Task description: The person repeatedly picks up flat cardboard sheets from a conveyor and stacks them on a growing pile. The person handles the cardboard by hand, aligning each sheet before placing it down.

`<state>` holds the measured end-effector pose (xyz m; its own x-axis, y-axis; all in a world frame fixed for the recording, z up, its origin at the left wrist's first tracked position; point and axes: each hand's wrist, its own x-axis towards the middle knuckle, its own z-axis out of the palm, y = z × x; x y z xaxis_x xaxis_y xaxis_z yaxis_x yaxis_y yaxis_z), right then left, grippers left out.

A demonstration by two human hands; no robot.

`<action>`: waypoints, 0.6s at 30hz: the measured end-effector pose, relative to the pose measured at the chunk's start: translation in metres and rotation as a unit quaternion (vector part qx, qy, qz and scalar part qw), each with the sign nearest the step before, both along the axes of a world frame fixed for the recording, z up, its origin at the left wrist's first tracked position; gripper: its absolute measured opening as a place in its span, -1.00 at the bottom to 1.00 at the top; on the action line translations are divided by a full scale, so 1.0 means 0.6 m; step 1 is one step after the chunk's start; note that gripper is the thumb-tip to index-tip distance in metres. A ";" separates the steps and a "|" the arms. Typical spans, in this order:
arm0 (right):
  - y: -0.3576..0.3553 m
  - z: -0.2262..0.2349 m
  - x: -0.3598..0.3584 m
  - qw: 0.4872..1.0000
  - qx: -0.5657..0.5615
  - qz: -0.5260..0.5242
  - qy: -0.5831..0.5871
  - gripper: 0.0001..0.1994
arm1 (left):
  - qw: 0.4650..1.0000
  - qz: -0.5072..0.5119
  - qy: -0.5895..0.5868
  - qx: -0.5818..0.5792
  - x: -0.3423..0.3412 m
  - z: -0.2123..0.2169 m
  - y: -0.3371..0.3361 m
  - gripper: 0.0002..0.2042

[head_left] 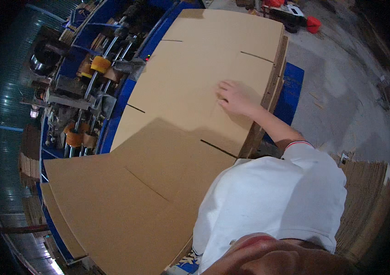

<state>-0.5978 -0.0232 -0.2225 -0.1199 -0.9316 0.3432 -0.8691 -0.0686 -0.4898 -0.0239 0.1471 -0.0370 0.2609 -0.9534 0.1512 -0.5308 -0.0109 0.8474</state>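
Grey floor [337, 103] is spread well to the right of the fingers [225, 85], and a machine [69, 96] with a blue frame is ranged to their left. On its metal shafts [91, 85], yellow and orange rollers [100, 64] are mounted. Far ahead of the fingers and to their right, a red object [313, 24] is seen on the floor.

Directly beneath the fingers, a pale cardboard sheet [199, 68] is laid flat on a stack [272, 89], whose layered edges are shown just to their right. Past those edges, a blue panel [292, 87] is partly covered.

By the right hand [238, 98], the upper face of the sheet is reached with the palm turned down. Its fingers are loosely bent and a little parted, with nothing seen gripped between them; whether the sheet is touched or merely hovered over cannot be told. Dark slots are cut into the sheet: one ahead and right of the fingers [257, 56], one well to their left [136, 108], one nearer the body [218, 149].

Behind the fingers and to their left, darker cardboard [98, 206] is extended. A white shirt [268, 197] is worn, and behind the fingers, far right, more stacked cardboard [364, 201] is kept.
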 end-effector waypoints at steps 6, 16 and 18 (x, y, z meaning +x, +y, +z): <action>0.052 -0.059 -0.169 0.919 -0.119 -0.375 0.014 -0.51 | 0.990 0.044 -0.087 -0.100 -0.090 -0.142 0.128 -0.44; 0.113 -0.095 -0.411 0.599 -0.149 -0.240 -0.750 -0.51 | 0.978 0.153 0.026 -0.140 0.038 -0.041 0.068 -0.64; 0.129 -0.088 -0.348 0.605 -0.168 -0.250 -0.737 -0.52 | 0.966 0.205 -0.008 -0.159 0.021 -0.059 0.084 -0.72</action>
<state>-0.8064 0.0542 -0.2756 -0.7646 -0.5597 -0.3197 0.5419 -0.2895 -0.7890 -0.0111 0.1977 -0.0722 0.6011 -0.6758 0.4265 -0.5505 0.0367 0.8340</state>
